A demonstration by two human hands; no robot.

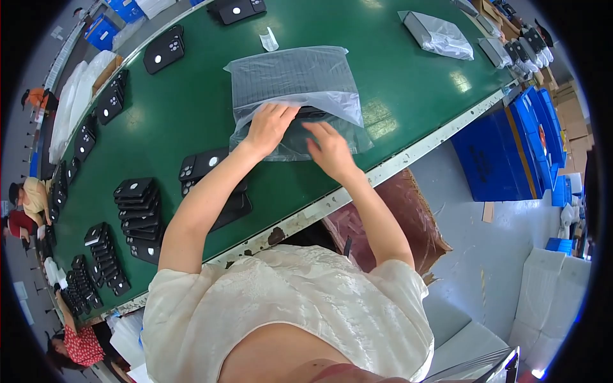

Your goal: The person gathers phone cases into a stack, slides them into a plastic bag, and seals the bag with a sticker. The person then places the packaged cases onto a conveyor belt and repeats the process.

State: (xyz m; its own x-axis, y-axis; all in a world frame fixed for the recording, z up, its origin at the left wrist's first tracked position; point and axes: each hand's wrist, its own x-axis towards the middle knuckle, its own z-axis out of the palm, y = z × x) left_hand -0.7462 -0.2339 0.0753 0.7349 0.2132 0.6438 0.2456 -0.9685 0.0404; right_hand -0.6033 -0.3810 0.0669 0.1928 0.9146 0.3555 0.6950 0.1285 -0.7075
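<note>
A translucent plastic bag [294, 76] lies on the green table in front of me, with dark ribbed contents showing through it. Its near end is an open mouth with a loose flap, where a bit of a black item shows. My left hand [271, 129] has its fingers closed on the upper edge of that mouth; the fingertips are partly hidden. My right hand [330, 148] hovers over the lower flap, thumb and fingers apart and nothing visible between them. Beside my left forearm lie black phone cases [207, 163] with round white stickers.
Stacks of black phone cases [139, 214] line the table's left side. A filled plastic bag [437, 35] lies at the far right, and a small white scrap [269, 39] beyond the middle. Blue bins [498, 153] and an open carton [396, 223] stand off the near edge. Other people sit at left.
</note>
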